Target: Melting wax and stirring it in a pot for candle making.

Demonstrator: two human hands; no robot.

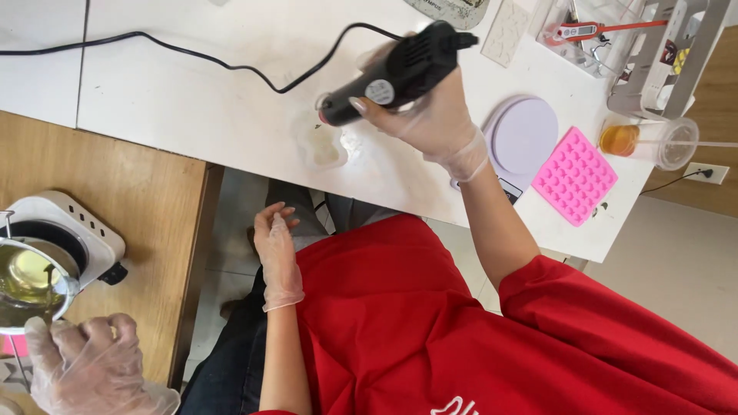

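My right hand, grip clenched around black corded heat gun, above clear soft mould on white tabletop, left hand released, idle

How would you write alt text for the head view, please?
A seated co-worker in a red top aims a black heat gun with one gloved hand at a clear mould on a white table. At lower left, the wearer's gloved hand is beside a metal pot on a hot plate.
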